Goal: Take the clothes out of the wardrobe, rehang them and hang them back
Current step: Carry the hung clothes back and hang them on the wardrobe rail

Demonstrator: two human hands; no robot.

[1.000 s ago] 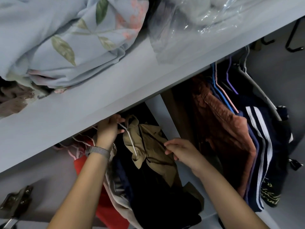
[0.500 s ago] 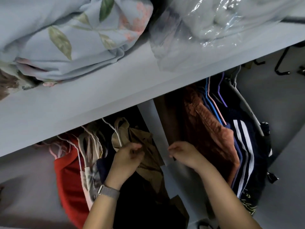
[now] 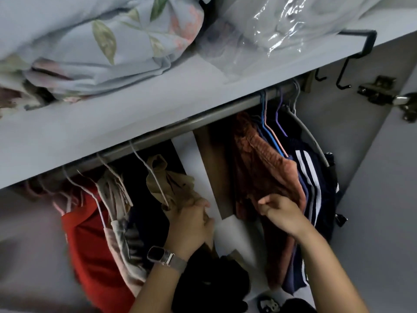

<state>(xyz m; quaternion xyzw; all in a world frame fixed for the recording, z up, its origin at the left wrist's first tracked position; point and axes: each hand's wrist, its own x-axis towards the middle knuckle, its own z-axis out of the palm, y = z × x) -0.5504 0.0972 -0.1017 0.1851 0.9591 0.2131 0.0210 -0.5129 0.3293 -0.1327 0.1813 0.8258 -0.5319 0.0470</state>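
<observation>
Clothes hang from a metal rail (image 3: pixel 203 123) under the wardrobe shelf. In the left section a khaki garment (image 3: pixel 178 184) hangs on a white wire hanger (image 3: pixel 149 170), hooked on the rail. My left hand (image 3: pixel 191 224), with a watch on its wrist, grips the bunched khaki cloth at the hanger's lower end. My right hand (image 3: pixel 282 215) is in the right section with curled fingers against the lower edge of a rust-coloured garment (image 3: pixel 266 163). Whether it holds that cloth is unclear.
A white divider panel (image 3: pixel 191 159) separates the two sections. A red garment (image 3: pixel 90 245) and pale clothes hang at left, and a navy striped top (image 3: pixel 309 177) at right. Floral bedding (image 3: pixel 90 41) and a plastic-wrapped bundle (image 3: pixel 282 26) lie on the shelf (image 3: pixel 112 132). A door hinge (image 3: pixel 383 91) is at far right.
My left hand came down from the hanger hook at the rail to the khaki garment. My right hand moved from the divider's edge rightward to the rust-coloured garment.
</observation>
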